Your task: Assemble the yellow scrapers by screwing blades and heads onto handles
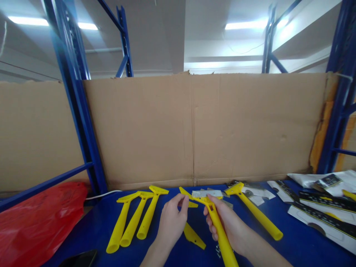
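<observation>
In my right hand [226,220] is a yellow scraper [221,234], its hollow handle slanting down toward me. A flat metal blade [207,193] lies across the scraper's head, with my right thumb close to its edge. My left hand [172,217] hovers just left of the head, fingers curled and thumb against forefinger; whatever may be between them is hidden. Flat yellow plastic pieces [194,237] lie on the blue surface between and behind my hands. Below the scraper sit several small dark screws [218,250], partly covered by it.
Three yellow scraper handles [132,222] lie side by side at left, and another scraper [257,215] at right. Printed card packages [322,218] pile up far right. A red plastic bag [52,222] and a dark phone [79,259] are at left. A cardboard wall [155,129] closes the back.
</observation>
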Demonstrator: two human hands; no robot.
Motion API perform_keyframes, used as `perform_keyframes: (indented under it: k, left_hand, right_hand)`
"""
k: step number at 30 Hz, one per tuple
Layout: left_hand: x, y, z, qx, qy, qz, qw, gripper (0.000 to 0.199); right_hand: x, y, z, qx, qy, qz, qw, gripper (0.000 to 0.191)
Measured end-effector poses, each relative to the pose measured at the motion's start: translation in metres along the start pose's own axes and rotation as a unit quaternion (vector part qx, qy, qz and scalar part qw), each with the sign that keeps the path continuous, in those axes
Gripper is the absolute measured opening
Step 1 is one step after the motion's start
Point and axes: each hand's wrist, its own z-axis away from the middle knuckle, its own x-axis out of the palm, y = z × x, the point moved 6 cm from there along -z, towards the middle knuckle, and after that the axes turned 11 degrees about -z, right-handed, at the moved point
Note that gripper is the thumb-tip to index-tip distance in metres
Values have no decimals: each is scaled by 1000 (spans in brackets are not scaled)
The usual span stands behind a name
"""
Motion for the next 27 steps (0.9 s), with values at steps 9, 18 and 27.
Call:
perform_keyframes:
  k: [9, 18, 27]
  left_hand:
    - [23, -2, 2, -118, -45, 275, 953, 45]
    - [24, -3, 6, -162, -62, 351, 920, 37]
    - [23, -1, 5, -174, -92, 384, 902, 38]
  right_hand:
    - [7, 7, 1, -13, -4, 41, 999, 50]
    - [5, 9, 2, -25, 23, 57, 998, 48]
    - [7, 10, 5, -23, 13, 49, 998, 46]
